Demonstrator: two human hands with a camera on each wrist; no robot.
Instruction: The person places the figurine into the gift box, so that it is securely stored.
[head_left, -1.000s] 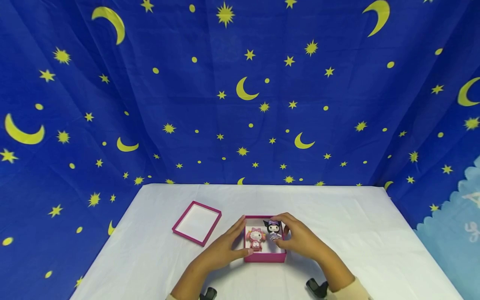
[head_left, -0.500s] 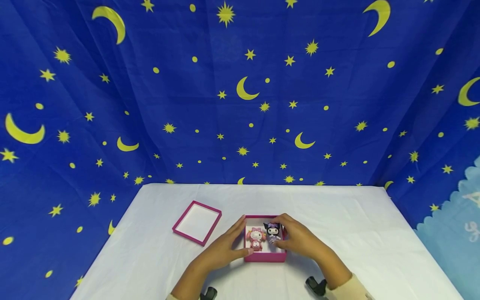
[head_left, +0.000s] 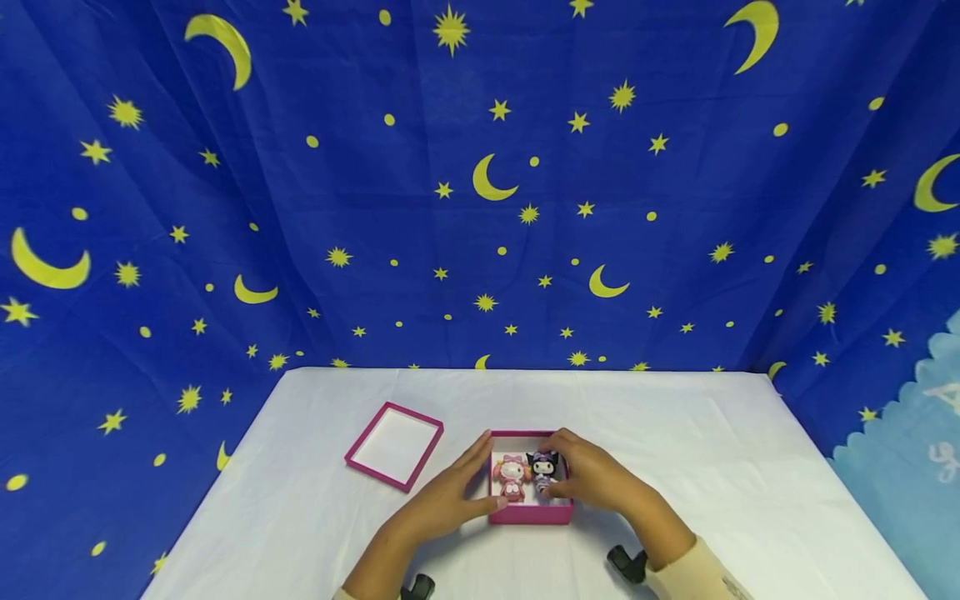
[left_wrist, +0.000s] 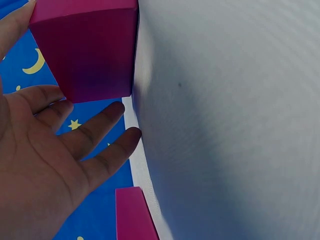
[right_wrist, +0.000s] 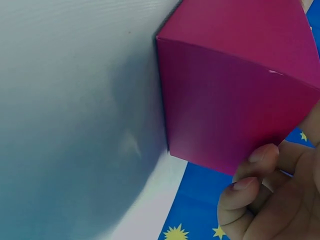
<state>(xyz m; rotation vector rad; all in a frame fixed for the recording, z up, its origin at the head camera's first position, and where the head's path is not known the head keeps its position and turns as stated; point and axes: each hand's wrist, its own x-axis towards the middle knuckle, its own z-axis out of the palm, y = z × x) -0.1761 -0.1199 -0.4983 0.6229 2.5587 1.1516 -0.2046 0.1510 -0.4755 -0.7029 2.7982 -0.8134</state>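
A magenta box (head_left: 529, 516) with a white inside stands on the white table. My left hand (head_left: 444, 498) holds the box's left side, thumb at the near corner and fingertips at the far one; the left wrist view shows the other fingers spread beside the wall. In the box lies a pink figurine (head_left: 512, 479) with a bow. Right beside it is a black-eared figurine (head_left: 543, 468) in purple. My right hand (head_left: 596, 475) reaches over the right wall and pinches this figurine between thumb and forefinger. In the right wrist view its other fingers curl against the box's outside, hiding the figurine.
The box's magenta-rimmed lid (head_left: 393, 447) lies to the left with its white inside up. A blue cloth (head_left: 480, 250) with yellow moons and stars hangs behind and around the white table (head_left: 675, 433).
My right hand has shifted the black-eared figurine left and slightly toward me, up against the pink one, and it sits straighter. The left hand, box and lid have stayed put.
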